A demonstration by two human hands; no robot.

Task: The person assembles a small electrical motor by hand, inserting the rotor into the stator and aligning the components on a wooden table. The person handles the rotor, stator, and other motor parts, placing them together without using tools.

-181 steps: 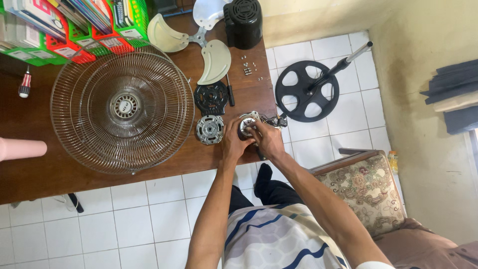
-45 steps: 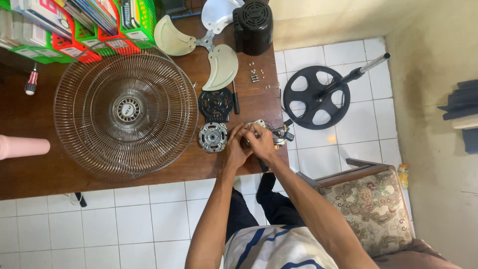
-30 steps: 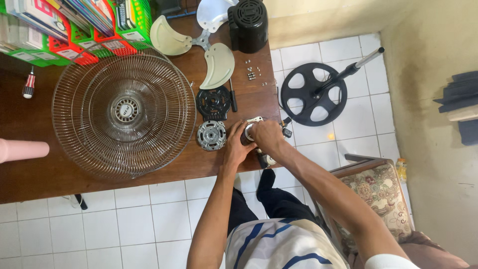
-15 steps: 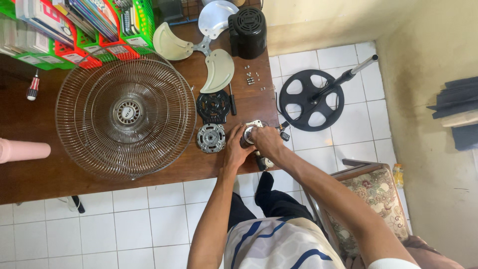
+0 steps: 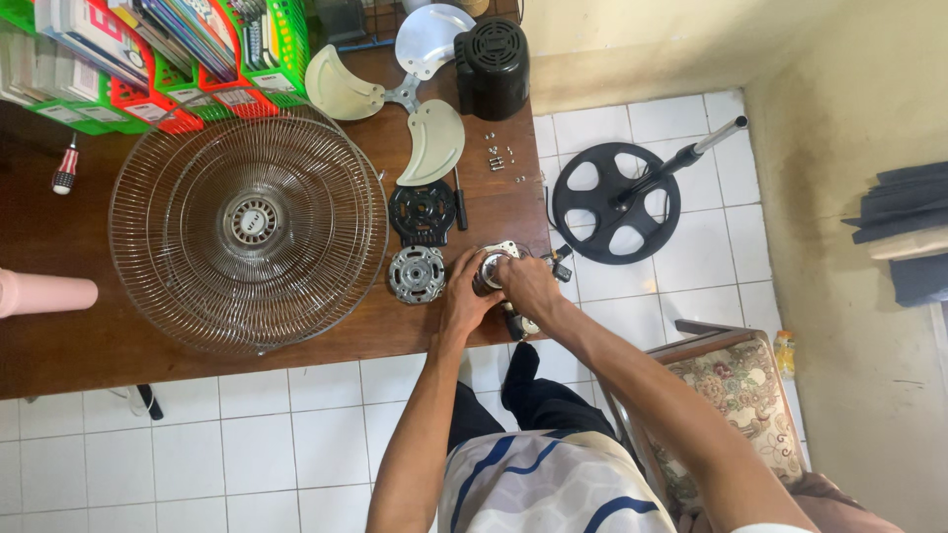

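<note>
Both my hands close around a small fan motor at the right front corner of the brown wooden table. My left hand grips its left side and my right hand covers its right side and front. Much of the motor is hidden by my fingers; wires trail off toward the table edge. Just left of my left hand lies a round silver motor end plate. Behind it sits a black round motor cover with a dark screwdriver beside it.
A wire fan guard fills the table's middle. Behind it lie cream fan blades, a black motor housing, several loose screws and green and red baskets of books. A black fan stand base lies on the tiled floor; a patterned chair is beside me.
My hands have stayed on the motor, shifting slightly around it. The view has drifted a little; nothing on the table has moved.
</note>
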